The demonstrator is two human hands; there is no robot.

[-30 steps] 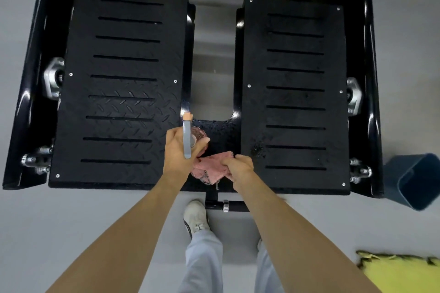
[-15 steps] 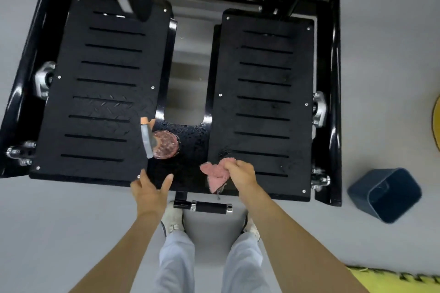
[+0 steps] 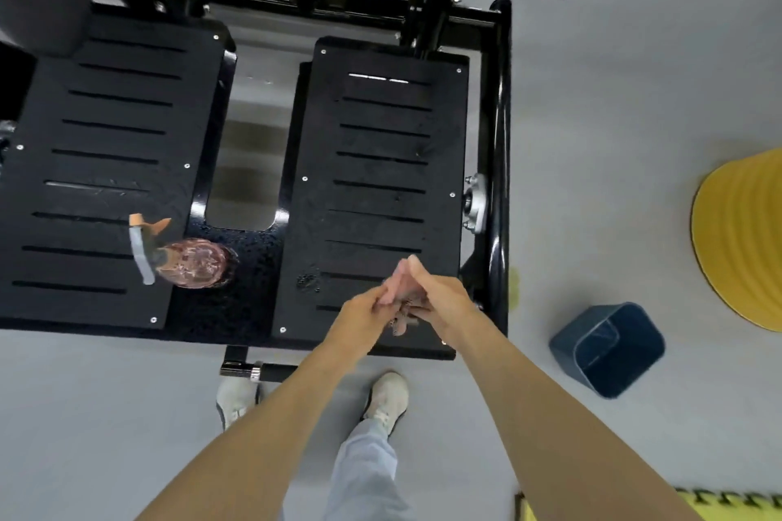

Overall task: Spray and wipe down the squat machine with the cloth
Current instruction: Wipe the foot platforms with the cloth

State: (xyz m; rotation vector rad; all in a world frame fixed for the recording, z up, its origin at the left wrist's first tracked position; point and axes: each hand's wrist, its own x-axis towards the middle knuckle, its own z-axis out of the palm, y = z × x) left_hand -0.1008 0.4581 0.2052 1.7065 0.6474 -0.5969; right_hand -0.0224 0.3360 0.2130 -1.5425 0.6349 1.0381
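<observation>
both hands meet above the near end of the right plate (image 3: 381,165). the left hand (image 3: 364,311) and the right hand (image 3: 440,300) are bunched together with the cloth (image 3: 400,321) caught between them. the fingers of both are curled onto it, though blur hides just how each one grips. only a small tail of cloth shows, hanging under the hands. the bottle (image 3: 194,262) stands upright left of the plate, on the wet strip that joins it to the other plate, with no hand on it.

this looks like gathering the cloth into a pad before wiping. it is better folded flat than balled up, so a broad face meets the plate. the loose tail should be tucked in so it cannot catch in the slots. a patch of droplets (image 3: 309,281) lies by the plate's near left corner, and that is a sensible place to begin. one flat hand on the pad should be enough, running side to side along the slots and working from the plate's near end to its far end with overlapping passes. the far end looks drier and may want more spray first. the bin (image 3: 609,347), on the floor right of the plate, is well apart from the work.
</observation>
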